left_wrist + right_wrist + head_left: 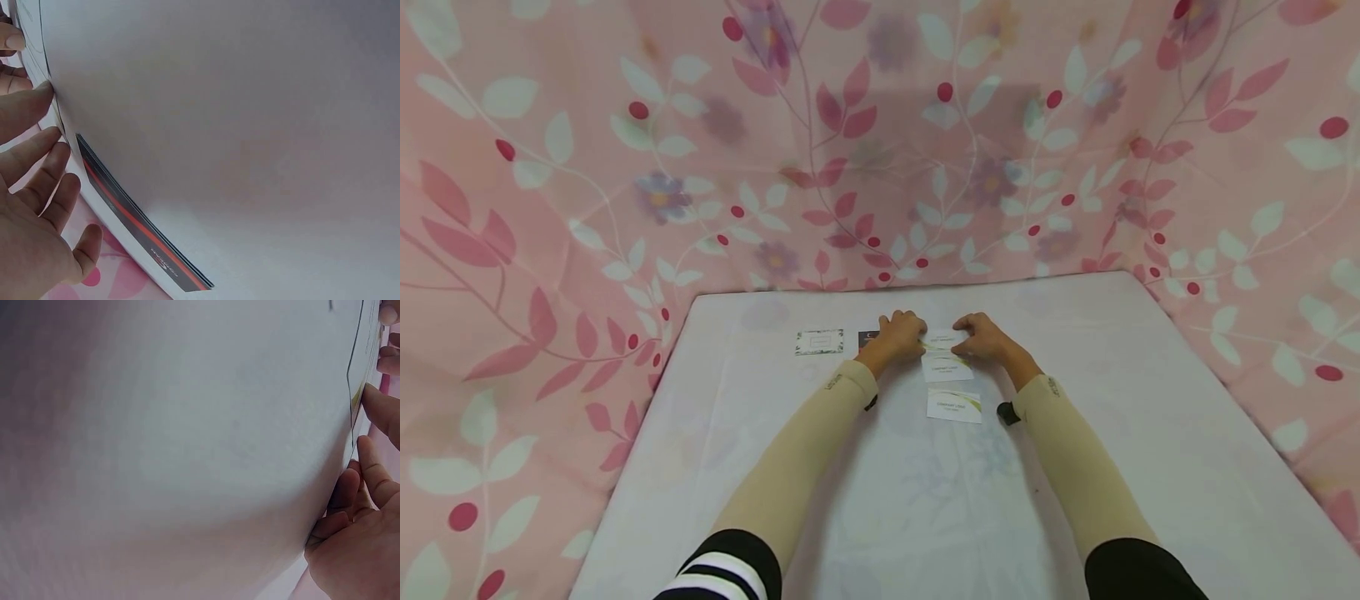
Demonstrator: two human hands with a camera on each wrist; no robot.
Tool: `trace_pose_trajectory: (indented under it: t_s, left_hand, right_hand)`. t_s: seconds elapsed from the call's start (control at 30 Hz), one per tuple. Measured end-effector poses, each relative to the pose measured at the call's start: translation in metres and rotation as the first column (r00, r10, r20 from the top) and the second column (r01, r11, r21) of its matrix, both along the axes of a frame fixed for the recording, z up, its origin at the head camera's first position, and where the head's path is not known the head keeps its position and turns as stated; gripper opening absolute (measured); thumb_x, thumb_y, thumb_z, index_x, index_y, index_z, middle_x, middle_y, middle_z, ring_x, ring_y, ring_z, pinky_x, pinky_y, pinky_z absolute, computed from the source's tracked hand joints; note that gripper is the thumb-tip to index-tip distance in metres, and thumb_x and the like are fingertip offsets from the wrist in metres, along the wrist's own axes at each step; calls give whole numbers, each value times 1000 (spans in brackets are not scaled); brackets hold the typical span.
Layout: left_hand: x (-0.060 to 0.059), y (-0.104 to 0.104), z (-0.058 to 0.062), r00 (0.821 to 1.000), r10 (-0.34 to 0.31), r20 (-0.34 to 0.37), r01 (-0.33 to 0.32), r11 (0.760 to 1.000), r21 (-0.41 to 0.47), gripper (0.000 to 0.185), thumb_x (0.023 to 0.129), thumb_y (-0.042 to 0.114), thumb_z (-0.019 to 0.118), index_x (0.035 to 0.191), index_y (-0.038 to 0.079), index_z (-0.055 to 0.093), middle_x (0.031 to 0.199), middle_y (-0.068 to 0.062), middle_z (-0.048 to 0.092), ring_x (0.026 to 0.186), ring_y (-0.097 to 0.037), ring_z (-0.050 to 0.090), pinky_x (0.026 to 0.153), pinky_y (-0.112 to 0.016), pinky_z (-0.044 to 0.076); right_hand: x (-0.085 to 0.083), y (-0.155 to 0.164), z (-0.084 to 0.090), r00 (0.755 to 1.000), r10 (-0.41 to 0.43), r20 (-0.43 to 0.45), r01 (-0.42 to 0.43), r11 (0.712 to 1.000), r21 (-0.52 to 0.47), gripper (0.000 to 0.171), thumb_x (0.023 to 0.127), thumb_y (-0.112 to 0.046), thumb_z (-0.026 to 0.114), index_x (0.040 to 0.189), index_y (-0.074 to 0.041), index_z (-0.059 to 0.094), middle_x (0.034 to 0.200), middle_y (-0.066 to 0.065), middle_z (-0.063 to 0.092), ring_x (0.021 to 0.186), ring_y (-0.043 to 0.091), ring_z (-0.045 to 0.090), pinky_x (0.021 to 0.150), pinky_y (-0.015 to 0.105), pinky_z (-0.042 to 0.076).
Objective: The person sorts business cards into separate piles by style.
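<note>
Three groups of white business cards with a green-yellow curve lie in a column on the table: a far card (pixel 943 337), a middle card (pixel 947 368) and a near card (pixel 954 405). At the far card's left edge, my left hand (pixel 897 337) holds it between thumb and index finger, the other fingers spread. My right hand (pixel 988 337) holds its right edge the same way, the other fingers partly bent. Beside the left hand is a stack of black cards with a red stripe (pixel 140 219), partly hidden by that hand in the head view.
A white card with a leafy border (pixel 819 342) lies left of the black stack. The white-covered table (pixel 760 433) ends at the back against a pink flowered curtain (pixel 850 167), which also hangs at both sides.
</note>
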State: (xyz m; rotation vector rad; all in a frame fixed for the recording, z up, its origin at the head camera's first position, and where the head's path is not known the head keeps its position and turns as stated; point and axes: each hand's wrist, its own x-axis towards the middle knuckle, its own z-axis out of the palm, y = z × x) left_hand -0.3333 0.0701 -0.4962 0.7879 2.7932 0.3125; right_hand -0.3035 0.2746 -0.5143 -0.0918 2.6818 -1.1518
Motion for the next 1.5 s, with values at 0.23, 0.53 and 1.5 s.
trace_pose_trajectory:
  t_s: [0.23, 0.53, 1.5]
  left_hand:
    - [0, 4, -2, 999, 11, -42, -12, 999, -35, 46, 89, 24, 71, 133, 19, 61, 133, -5, 54, 123, -26, 46, 105, -54, 28]
    - [9, 8, 2, 997, -32, -72, 30, 999, -20, 51, 87, 17, 70, 134, 27, 53, 136, -5, 46, 128, -27, 41, 102, -51, 30]
    - [26, -20, 7, 975, -184, 127, 153, 963, 220, 46, 88, 19, 76, 130, 9, 59, 123, -13, 62, 104, -22, 62, 93, -34, 50]
  right_hand:
    - [6, 2, 7, 995, -43, 91, 50, 996, -71, 54, 92, -21, 66, 138, 0, 47, 145, 21, 38, 130, 35, 41, 111, 50, 32]
    - [9, 5, 9, 984, -60, 166, 85, 986, -147, 58, 96, -29, 61, 138, -1, 33, 147, 22, 36, 136, 36, 35, 113, 51, 29]
    - [38, 30, 5, 999, 26, 37, -19, 981, -195, 59, 85, -15, 78, 134, -2, 49, 132, 18, 51, 108, 28, 52, 89, 34, 42]
